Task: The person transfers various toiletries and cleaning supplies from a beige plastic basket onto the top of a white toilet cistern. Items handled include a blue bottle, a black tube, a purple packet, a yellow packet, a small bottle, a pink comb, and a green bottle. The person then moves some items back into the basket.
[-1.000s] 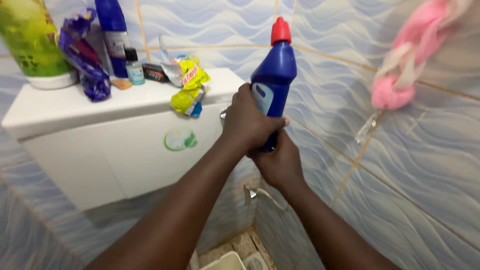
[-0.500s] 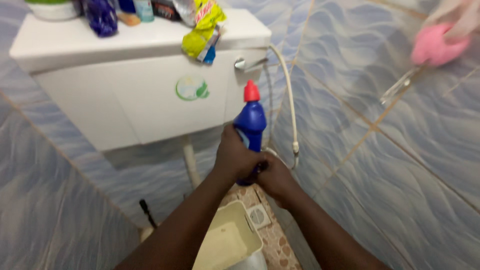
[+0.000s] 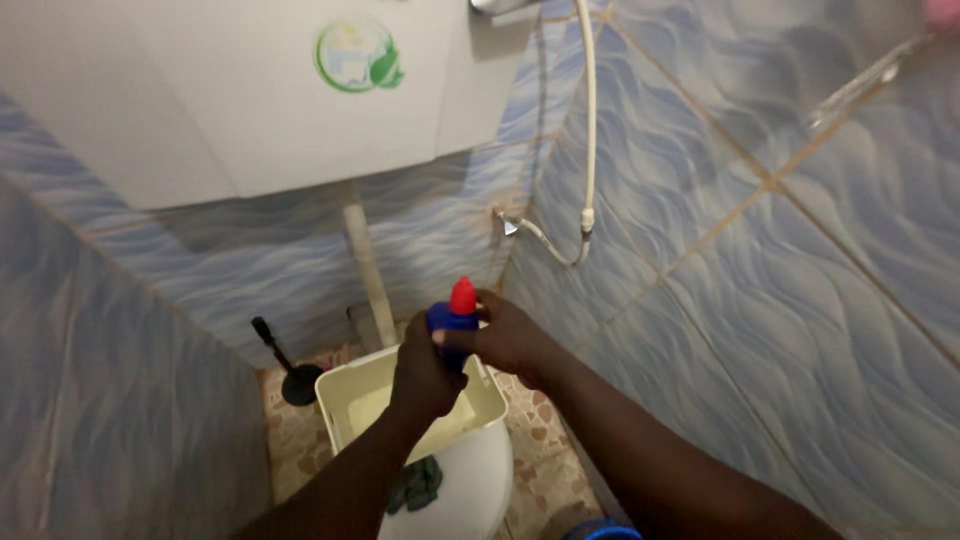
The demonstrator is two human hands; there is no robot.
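A blue bottle (image 3: pixel 448 318) with a red cap (image 3: pixel 462 296) stands upright in both my hands, low in the middle of the view. My left hand (image 3: pixel 424 372) wraps the bottle's body from the left. My right hand (image 3: pixel 507 334) grips it from the right, fingers near the neck just under the cap. The bottle is above the open cream-coloured toilet bowl (image 3: pixel 340 392), whose rim lies right below my hands.
A white cistern (image 3: pixel 220 90) hangs on the blue wavy-tiled wall, with a white pipe (image 3: pixel 368 270) running down to the bowl. A hose (image 3: pixel 588 130) loops to a wall valve (image 3: pixel 506 224). A black toilet brush (image 3: pixel 285 365) stands on the patterned floor at left.
My hands have carried the bottle down from cistern height to just above the bowl, and my view has tilted down. The cistern top and its clutter have left the view.
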